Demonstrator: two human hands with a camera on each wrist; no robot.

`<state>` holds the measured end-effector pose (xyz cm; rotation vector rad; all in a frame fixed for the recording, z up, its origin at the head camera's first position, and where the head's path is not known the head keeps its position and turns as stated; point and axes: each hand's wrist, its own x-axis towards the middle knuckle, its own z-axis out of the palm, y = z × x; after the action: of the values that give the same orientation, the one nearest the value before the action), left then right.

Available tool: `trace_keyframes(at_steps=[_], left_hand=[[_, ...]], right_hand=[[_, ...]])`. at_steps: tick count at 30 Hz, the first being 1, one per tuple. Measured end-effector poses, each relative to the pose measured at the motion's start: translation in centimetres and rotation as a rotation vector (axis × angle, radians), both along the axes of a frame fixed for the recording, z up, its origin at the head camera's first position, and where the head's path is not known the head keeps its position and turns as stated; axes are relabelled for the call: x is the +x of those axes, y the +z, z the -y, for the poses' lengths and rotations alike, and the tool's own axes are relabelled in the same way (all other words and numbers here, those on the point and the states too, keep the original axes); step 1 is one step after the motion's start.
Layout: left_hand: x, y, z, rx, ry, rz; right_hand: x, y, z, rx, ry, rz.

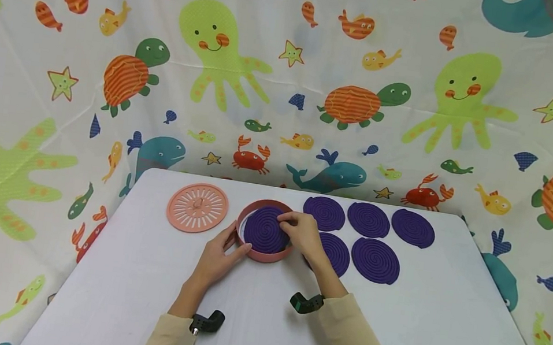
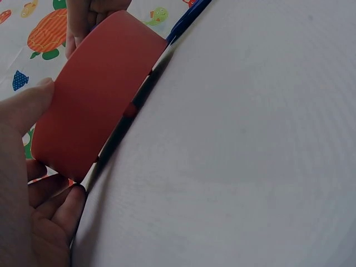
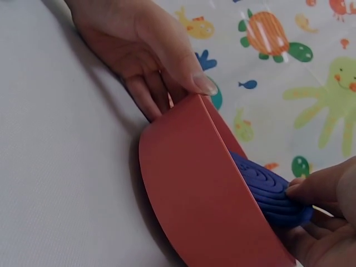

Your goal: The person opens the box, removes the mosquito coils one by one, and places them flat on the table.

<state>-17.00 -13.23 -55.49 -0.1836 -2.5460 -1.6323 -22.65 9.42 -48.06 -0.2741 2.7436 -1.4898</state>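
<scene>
A round, reddish-pink mosquito coil box (image 1: 265, 257) stands on the table. My left hand (image 1: 218, 253) holds its left side; in the left wrist view, the thumb lies at the box's upper edge and the fingers (image 2: 53, 214) are low against its wall. A purple mosquito coil (image 1: 265, 229) is tilted over the box opening, partly inside. My right hand (image 1: 304, 235) pinches that coil by its right edge, between thumb and fingers, as the right wrist view also shows. The box's inside is mostly hidden by the coil.
A pink slotted lid (image 1: 197, 207) lies left of the box. Several more purple coils (image 1: 375, 260) lie flat in two rows to the right, one partly behind my right arm. The white table (image 1: 134, 294) ends at a curtain (image 1: 236, 161) with sea animals.
</scene>
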Motion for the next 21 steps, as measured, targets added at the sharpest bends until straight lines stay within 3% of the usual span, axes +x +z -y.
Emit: trace_keyframes(at_steps=[21], left_hand=[[-0.12, 0.02, -0.08, -0.003, 0.008, 0.000]], right_hand=[[-0.01, 0.35, 0.02, -0.061, -0.069, -0.001]])
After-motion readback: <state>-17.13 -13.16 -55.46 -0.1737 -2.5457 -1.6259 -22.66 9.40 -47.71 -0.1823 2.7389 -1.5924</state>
